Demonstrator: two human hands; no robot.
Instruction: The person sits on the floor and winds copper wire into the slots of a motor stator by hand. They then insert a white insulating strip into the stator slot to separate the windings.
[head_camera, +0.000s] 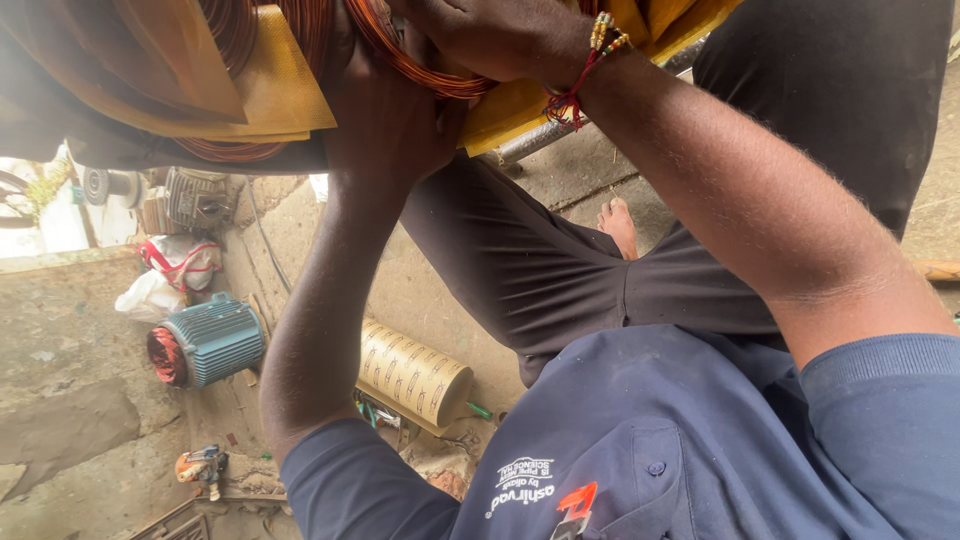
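While the view looks steeply down, a teal electric motor (205, 342) lies on the concrete floor (70, 400) at far left, with a tan paper roll (413, 375) near it. Left hand (385, 115) is pressed flat under the copper wire coil (420, 65) and yellow insulation sheets (280, 95) at top centre. Right hand (490, 35) is clamped over the coil, with a beaded bracelet (600, 40) at the wrist.

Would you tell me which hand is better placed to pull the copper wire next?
Probably the right hand: its fingers curl over the copper wire, while the left hand sits below it, beside the yellow paper.
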